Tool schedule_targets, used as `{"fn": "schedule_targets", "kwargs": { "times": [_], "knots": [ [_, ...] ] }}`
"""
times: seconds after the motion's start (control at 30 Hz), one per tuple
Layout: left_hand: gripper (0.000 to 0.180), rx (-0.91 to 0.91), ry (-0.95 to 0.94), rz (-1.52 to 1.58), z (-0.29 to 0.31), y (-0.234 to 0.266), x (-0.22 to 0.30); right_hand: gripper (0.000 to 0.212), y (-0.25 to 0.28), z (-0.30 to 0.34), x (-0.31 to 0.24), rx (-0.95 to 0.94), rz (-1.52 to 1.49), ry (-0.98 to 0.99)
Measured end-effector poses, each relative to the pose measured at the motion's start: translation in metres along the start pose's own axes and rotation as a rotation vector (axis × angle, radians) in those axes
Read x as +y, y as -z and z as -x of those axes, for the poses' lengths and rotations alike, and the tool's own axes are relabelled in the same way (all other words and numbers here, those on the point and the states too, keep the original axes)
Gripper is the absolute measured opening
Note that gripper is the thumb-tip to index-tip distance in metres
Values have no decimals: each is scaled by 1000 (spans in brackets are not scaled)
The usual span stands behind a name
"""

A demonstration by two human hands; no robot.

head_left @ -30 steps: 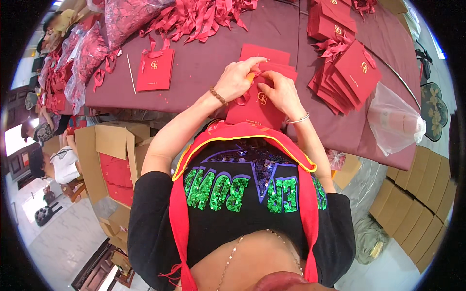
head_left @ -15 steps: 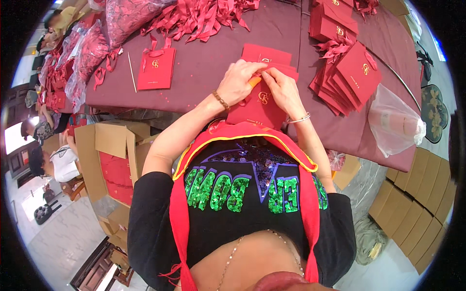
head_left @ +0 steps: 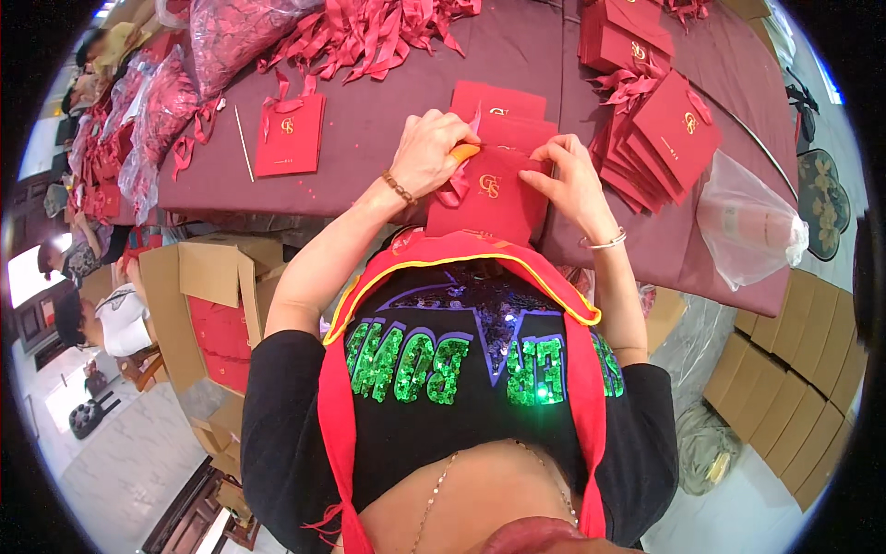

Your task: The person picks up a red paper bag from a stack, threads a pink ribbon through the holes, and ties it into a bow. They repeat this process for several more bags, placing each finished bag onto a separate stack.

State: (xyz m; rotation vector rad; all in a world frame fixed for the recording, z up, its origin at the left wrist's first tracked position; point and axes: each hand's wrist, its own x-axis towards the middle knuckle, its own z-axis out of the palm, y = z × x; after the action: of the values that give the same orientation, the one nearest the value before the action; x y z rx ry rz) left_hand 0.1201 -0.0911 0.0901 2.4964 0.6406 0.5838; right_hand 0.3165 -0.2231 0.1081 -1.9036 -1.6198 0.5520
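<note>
I hold a small red paper gift bag (head_left: 489, 198) with a gold emblem at the near edge of the maroon table (head_left: 388, 102). My left hand (head_left: 426, 150) grips its top left corner together with an orange tool and a red ribbon end. My right hand (head_left: 569, 175) pinches the bag's top right edge. More flat red bags (head_left: 498, 103) lie just beyond my hands.
A stack of finished red bags (head_left: 660, 138) fans out at the right, another single bag (head_left: 290, 137) and a thin stick (head_left: 243, 140) at the left. Loose red ribbons (head_left: 369, 32) lie at the far side. Open cardboard boxes (head_left: 208, 305) stand at my left. A clear plastic bag (head_left: 752, 231) hangs at the right.
My hands have barely shifted; the left hand's fingers have worked slightly along the bag's top edge. The bag stays in place against my chest.
</note>
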Motion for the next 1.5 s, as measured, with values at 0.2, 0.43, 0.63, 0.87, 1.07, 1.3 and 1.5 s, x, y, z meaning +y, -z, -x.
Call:
{"fn": "schedule_targets", "kwargs": {
  "times": [0.2, 0.43, 0.63, 0.87, 1.07, 1.3, 1.5],
  "knots": [
    [9, -15, 12, -53, 2, -2, 3, 22, -5, 10, -1, -57, -218, -136],
    [9, 85, -151, -304, 1, 4, 43, 22, -16, 1, 11, -123, -396, -250],
    [7, -22, -112, -401, 8, -16, 52, 22, -15, 1, 2, -140, -489, -290],
    [5, 11, -121, -423, -1, -14, 57, 19, -19, 4, 6, -114, -619, -298],
    [6, -19, -143, -423, -1, -15, 60, 18, -22, 5, 7, -124, -639, -320],
    [8, 49, -138, -407, 0, -21, 58, 18, -22, 6, 4, -84, -607, -291],
    [8, 81, -162, -455, 5, -24, 63, 18, -17, 11, -2, -85, -600, -254]
  ]
}}
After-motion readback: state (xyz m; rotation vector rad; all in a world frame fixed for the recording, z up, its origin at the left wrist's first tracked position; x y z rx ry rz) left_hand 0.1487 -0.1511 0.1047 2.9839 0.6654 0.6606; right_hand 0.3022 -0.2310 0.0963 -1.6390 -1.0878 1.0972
